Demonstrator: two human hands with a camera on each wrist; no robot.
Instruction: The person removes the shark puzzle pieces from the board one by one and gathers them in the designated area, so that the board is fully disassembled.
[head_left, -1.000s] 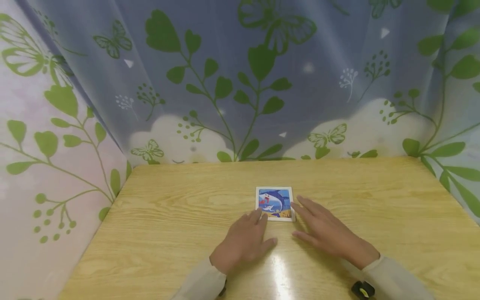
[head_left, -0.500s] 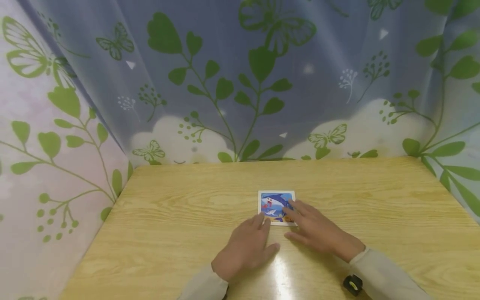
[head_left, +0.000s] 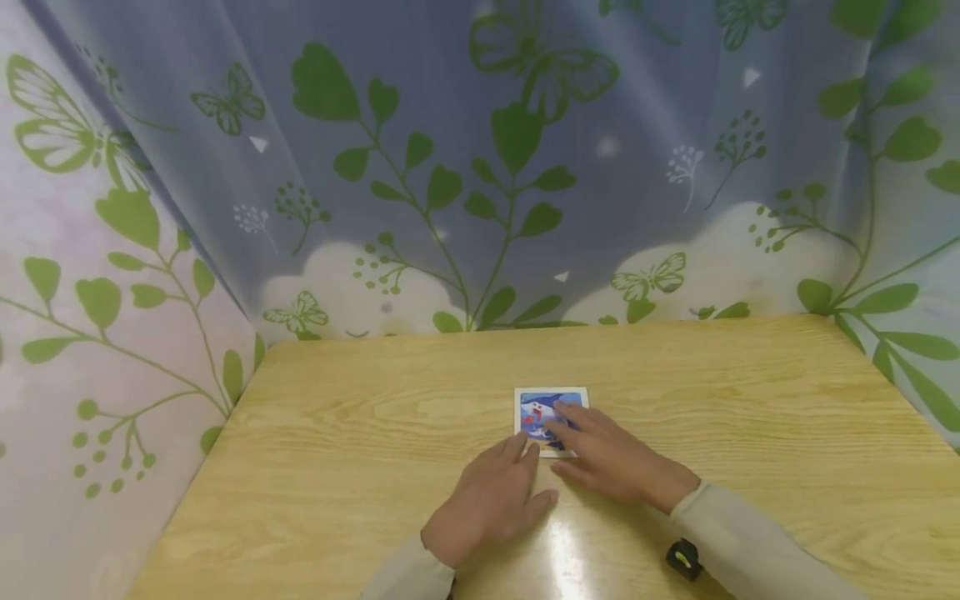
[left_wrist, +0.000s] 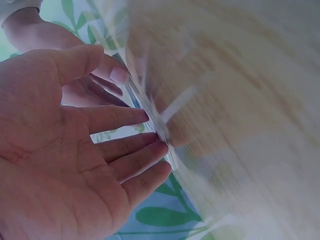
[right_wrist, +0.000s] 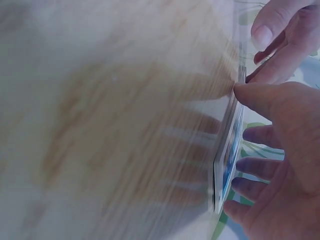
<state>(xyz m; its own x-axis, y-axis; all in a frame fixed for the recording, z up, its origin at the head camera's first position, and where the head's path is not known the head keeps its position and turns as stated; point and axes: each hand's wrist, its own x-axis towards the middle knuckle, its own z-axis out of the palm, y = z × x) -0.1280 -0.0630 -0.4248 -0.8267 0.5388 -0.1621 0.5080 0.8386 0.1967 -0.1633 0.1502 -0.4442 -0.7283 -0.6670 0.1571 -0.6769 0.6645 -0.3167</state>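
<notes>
A flat square picture board (head_left: 529,400) with a white border lies on the wooden table. It shows a blue-and-white shark in a sea scene. My left hand (head_left: 491,496) rests with its fingertips at the board's near left corner, the fingers fairly straight. Over the right part of the picture reach the outstretched fingers of my right hand (head_left: 618,458), hiding that side; its thumb lies by the near edge. From the right wrist view, the thin board (right_wrist: 220,172) appears edge-on, the fingertips close over its face. Neither hand curls round it.
The wooden table (head_left: 360,400) extends around the board and meets patterned cloth (head_left: 420,275) at the back and sides. A small black object with a yellow mark (head_left: 684,559) is beside the right sleeve. Light glares off the table between the forearms.
My right hand has moved left from the board's right edge onto the picture, covering more of it. My left hand stays at the near left corner. The head view has shifted slightly.
</notes>
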